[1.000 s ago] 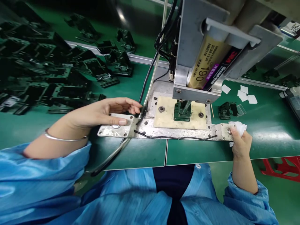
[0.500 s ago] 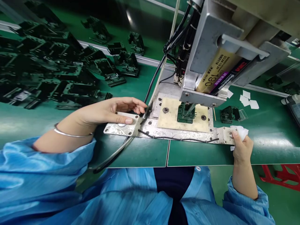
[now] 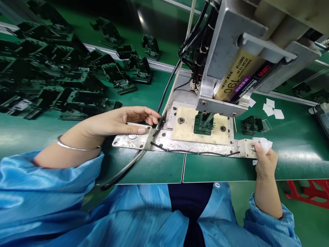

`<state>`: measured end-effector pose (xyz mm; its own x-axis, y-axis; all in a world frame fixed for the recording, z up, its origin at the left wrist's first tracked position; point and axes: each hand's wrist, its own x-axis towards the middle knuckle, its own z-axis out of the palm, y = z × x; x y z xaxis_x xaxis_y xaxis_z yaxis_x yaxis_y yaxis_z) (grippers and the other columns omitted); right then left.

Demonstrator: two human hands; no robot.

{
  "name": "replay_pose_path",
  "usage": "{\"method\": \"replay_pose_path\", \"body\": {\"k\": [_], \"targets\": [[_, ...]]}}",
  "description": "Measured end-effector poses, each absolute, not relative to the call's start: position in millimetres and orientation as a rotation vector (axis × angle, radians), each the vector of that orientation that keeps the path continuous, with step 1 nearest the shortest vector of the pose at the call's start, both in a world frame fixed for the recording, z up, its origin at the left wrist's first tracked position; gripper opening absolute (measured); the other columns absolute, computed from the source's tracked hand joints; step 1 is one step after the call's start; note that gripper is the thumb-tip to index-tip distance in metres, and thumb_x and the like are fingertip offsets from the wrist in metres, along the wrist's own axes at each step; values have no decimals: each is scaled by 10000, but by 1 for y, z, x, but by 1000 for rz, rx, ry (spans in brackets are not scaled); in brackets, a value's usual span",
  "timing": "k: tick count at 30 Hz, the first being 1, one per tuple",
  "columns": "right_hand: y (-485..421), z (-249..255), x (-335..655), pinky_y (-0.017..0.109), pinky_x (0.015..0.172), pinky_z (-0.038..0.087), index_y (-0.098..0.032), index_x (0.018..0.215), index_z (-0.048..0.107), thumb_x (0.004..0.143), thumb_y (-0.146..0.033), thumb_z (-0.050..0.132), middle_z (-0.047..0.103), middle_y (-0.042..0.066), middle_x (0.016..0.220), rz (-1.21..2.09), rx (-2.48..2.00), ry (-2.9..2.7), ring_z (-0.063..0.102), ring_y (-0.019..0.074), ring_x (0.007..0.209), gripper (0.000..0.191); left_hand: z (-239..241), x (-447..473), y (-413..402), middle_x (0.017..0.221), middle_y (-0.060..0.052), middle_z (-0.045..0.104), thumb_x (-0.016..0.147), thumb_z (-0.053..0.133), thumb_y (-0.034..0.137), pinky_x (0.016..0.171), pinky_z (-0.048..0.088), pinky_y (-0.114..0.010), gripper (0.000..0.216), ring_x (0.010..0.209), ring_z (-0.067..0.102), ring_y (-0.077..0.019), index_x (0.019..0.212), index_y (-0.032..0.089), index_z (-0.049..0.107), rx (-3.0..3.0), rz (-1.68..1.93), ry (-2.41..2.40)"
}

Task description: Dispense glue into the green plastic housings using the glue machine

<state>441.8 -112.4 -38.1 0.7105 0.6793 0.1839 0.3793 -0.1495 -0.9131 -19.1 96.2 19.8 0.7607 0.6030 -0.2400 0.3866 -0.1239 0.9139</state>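
My left hand lies over the metal button block at the left end of the fixture base. Its thumb rests on the block's top, and the loosely curled fingers stay apart from it, close to a clear tube. With my right hand I hold a white wipe against the right button block, thumb at its round button. Between both hands, a black plastic part sits on a cream plate, under the dispenser's nozzle. A labelled adhesive cartridge is mounted above it.
Many black plastic parts crowd the bench's left side. Another black part and several white paper squares lie right of the machine. Black cables run beside the left block. A red stool stands below the bench.
Both hands keep their places at the two blocks. The view has shifted very slightly; the part under the nozzle stays put.
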Motion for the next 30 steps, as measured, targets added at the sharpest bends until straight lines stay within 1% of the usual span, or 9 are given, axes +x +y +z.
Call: {"method": "replay_pose_path", "body": {"k": [6, 10, 13, 17, 22, 24, 27, 28, 30], "targets": [[-113, -40, 444, 291, 554, 437, -130, 715, 719, 708, -599, 837, 613, 52, 682, 311, -1770, -859, 555, 210, 645, 484, 23, -16, 95, 1124, -163, 639, 819, 681, 732, 932, 503, -307, 788, 1055, 577, -239, 1276, 98, 582, 1761, 243, 773], [-114, -41, 446, 289, 546, 433, -127, 709, 706, 707, -598, 834, 607, 46, 670, 299, -1804, -858, 549, 202, 620, 488, 28, -12, 92, 1127, -168, 636, 808, 652, 775, 962, 493, -330, 875, 1063, 571, -234, 1287, 49, 555, 1778, 226, 810], [-114, -40, 444, 287, 547, 437, -126, 719, 712, 707, -589, 836, 616, 49, 679, 305, -1794, -863, 557, 208, 637, 480, 31, -11, 90, 1121, -165, 636, 799, 646, 788, 967, 491, -324, 915, 1065, 565, -225, 1284, 20, 539, 1781, 225, 831], [-114, -40, 442, 284, 538, 434, -126, 721, 718, 701, -602, 838, 612, 51, 677, 307, -1791, -852, 554, 210, 638, 492, 31, -9, 88, 1089, -144, 644, 802, 681, 750, 956, 498, -310, 871, 1046, 571, -210, 1259, 21, 547, 1783, 241, 856], [-113, -37, 439, 282, 533, 426, -131, 686, 712, 687, -632, 834, 595, 44, 649, 300, -1804, -848, 540, 204, 631, 516, 37, -8, 82, 1079, -129, 658, 798, 754, 627, 937, 523, -336, 773, 1046, 601, -224, 1259, 39, 557, 1749, 257, 947], [-113, -35, 438, 285, 529, 425, -134, 672, 710, 677, -648, 827, 593, 44, 634, 287, -1824, -854, 541, 210, 626, 527, 46, -4, 79, 1120, -131, 662, 766, 784, 567, 974, 520, -376, 738, 1078, 606, -239, 1255, 60, 565, 1732, 279, 1031], [-112, -34, 437, 297, 541, 436, -135, 671, 715, 669, -665, 816, 609, 53, 634, 295, -1841, -856, 556, 224, 636, 539, 64, 12, 74, 1235, -124, 643, 718, 798, 488, 1090, 454, -442, 691, 1166, 586, -259, 1251, 104, 583, 1792, 403, 1128], [-112, -33, 436, 301, 544, 438, -136, 668, 713, 667, -672, 813, 612, 55, 633, 299, -1848, -853, 560, 226, 635, 545, 69, 21, 73, 1277, -120, 629, 716, 794, 476, 1116, 432, -455, 703, 1195, 575, -265, 1280, 119, 573, 1843, 449, 1125], [-112, -33, 436, 306, 546, 440, -141, 661, 707, 667, -692, 806, 614, 56, 626, 309, -1860, -846, 564, 228, 628, 560, 76, 43, 71, 1374, -119, 578, 720, 795, 483, 1144, 408, -475, 801, 1255, 548, -281, 1389, 156, 500, 1955, 471, 1061]]}}
